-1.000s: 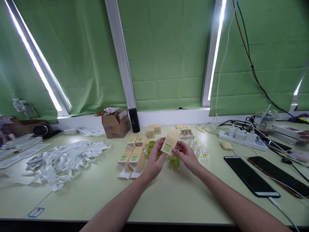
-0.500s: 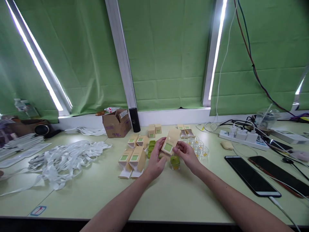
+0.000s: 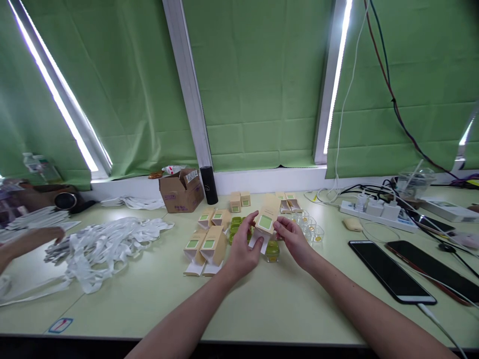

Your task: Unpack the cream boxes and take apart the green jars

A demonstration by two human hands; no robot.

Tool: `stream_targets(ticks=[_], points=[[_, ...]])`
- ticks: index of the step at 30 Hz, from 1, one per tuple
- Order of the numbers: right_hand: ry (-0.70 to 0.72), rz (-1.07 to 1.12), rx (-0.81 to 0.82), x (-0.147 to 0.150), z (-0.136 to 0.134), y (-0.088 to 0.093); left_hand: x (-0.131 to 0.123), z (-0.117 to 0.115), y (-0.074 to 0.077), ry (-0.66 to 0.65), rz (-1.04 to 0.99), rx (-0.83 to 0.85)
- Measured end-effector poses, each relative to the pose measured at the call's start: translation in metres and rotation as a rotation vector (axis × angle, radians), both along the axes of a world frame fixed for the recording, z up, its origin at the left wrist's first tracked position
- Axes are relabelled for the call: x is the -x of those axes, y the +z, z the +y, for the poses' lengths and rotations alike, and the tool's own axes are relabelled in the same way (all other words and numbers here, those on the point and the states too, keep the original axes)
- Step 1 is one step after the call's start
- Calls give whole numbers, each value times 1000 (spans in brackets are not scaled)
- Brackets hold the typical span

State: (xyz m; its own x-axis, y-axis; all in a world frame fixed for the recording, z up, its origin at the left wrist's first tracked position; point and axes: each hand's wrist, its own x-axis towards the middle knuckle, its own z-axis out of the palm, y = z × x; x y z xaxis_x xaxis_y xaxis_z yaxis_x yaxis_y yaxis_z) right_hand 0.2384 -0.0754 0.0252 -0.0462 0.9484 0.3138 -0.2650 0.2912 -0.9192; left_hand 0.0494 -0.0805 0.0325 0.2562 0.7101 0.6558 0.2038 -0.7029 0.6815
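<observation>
Between my two hands is a small beige carton (image 3: pixel 270 205) with a green window, tilted, its white end flap hanging open at the bottom. My left hand (image 3: pixel 242 253) grips its left side, thumb near the flap. On the right edge, the fingertips of my right hand (image 3: pixel 294 240) pinch the carton. Just below it on the table stands a small clear glass jar with a green top (image 3: pixel 273 252), partly covered by the carton and fingers. Several similar green pieces (image 3: pixel 235 223) sit behind my left hand. To the left stand beige cartons (image 3: pixel 213 243) with open flaps.
Clear glass cups (image 3: pixel 316 233) cluster at right, with more cartons (image 3: pixel 240 201) behind. White ribbons (image 3: pixel 108 247) are heaped at left, where another person's hand (image 3: pixel 41 238) reaches in. A cardboard box (image 3: pixel 182 192), black cylinder (image 3: pixel 208 185), phones (image 3: pixel 391 271) and power strip (image 3: pixel 377 217) surround the workspace.
The carton has turned more upright and its white bottom flap now shows open. My hands have shifted slightly around it. Another person's hand has come in over the ribbons at left.
</observation>
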Motion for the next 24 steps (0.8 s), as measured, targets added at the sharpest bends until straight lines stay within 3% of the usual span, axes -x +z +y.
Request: stream_targets(ticks=[5, 12, 20, 24], points=[[18, 23, -8, 2, -2, 2, -2, 1, -2, 48, 5, -81], [23, -9, 17, 6, -4, 5, -2, -4, -3, -22, -56, 17], [23, -15, 41, 6, -3, 3, -3, -1, -3, 60, -64, 56], [28, -39, 41, 7, -5, 5, -5, 0, -1, -9, -113, 114]])
